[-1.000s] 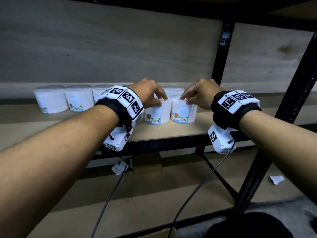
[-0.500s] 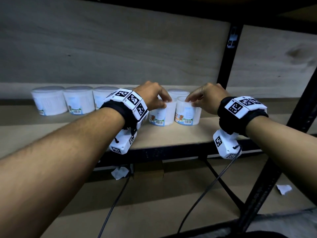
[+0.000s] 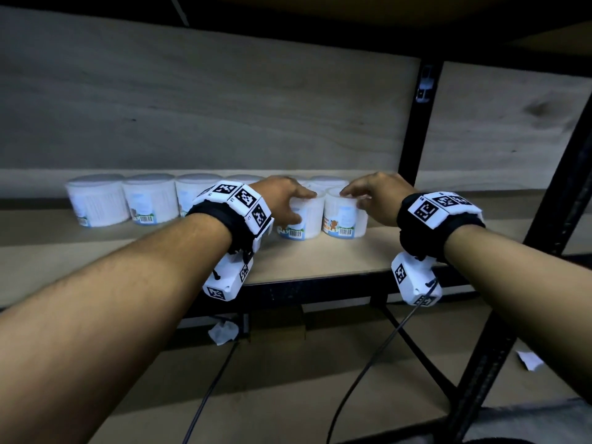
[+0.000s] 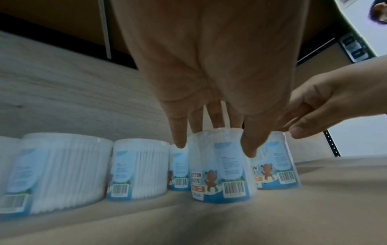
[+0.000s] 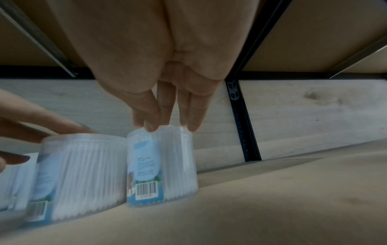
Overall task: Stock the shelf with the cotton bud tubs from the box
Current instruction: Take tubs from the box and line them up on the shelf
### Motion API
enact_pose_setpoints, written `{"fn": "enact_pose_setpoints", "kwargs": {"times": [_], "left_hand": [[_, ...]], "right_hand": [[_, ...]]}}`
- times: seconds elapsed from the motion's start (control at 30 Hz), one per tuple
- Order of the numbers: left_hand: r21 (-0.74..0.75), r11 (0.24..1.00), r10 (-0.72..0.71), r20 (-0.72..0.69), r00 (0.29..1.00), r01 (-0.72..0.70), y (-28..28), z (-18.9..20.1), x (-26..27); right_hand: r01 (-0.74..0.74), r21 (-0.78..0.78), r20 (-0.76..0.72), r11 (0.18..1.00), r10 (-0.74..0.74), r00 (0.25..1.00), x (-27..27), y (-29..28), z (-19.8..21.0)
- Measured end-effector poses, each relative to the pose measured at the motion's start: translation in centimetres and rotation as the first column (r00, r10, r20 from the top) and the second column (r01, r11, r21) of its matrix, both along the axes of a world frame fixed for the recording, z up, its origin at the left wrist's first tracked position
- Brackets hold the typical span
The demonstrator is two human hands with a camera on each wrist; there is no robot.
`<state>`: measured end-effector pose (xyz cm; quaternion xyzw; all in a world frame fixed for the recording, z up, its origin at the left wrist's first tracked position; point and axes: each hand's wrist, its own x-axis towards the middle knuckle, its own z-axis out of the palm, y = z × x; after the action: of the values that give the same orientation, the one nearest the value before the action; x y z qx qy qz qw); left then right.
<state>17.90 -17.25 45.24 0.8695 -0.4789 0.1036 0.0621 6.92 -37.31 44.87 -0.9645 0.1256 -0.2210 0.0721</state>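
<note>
Two cotton bud tubs stand side by side on the wooden shelf (image 3: 320,261), just in front of a back row of several more tubs (image 3: 96,200). My left hand (image 3: 288,200) reaches over the left tub (image 3: 304,219) and holds it by its lid; the left wrist view shows that hand (image 4: 213,140) with thumb and fingers spread around the tub's (image 4: 222,165) top. My right hand (image 3: 374,197) grips the top rim of the right tub (image 3: 344,216); its (image 5: 167,129) fingertips and thumb sit around that tub's (image 5: 163,162) lid. The box is out of view.
A black upright post (image 3: 416,123) stands behind the right tub, and a slanted black post (image 3: 544,219) runs down the right side. Bare shelf board lies to the right of the tubs. Below, a lower board carries paper scraps (image 3: 222,333) and wrist cables (image 3: 362,363).
Both hands have slid their tubs further back on the shelf, up against the back row. The fingers look straighter over the lids than before.
</note>
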Motion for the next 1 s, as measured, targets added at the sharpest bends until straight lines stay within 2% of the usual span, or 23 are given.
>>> {"fn": "enact_pose_setpoints", "kwargs": {"times": [0.13,0.43,0.6,0.77,0.9,1.0], "left_hand": [[0.035,0.999,0.013,0.031,0.999,-0.014,0.7,-0.3,-0.8],[-0.015,0.999,-0.038,0.021,0.999,0.038,3.6,0.2,-5.7],[-0.002,0.994,-0.107,-0.05,0.993,0.107,6.4,-0.6,-9.1],[-0.002,0.995,-0.1,-0.121,0.988,0.101,9.4,-2.1,-10.9],[-0.006,0.994,-0.106,-0.185,0.977,0.106,11.5,-3.5,-12.6],[-0.062,0.984,-0.177,-0.271,0.946,0.167,13.0,-4.9,-13.7]], "right_hand": [[0.007,-0.01,0.034,1.0,-0.007,0.999,-1.6,0.4,0.1],[-0.024,0.062,0.018,0.998,0.023,1.0,-6.5,3.1,1.4],[-0.035,0.076,-0.016,0.996,0.037,0.999,-9.2,5.7,1.3],[-0.031,0.078,-0.073,0.996,0.037,0.997,-11.6,8.2,0.7],[-0.029,0.1,-0.102,0.995,0.039,0.994,-12.9,9.6,-0.6],[-0.033,0.163,-0.124,0.986,0.053,0.991,-13.5,10.3,-2.4]]}}
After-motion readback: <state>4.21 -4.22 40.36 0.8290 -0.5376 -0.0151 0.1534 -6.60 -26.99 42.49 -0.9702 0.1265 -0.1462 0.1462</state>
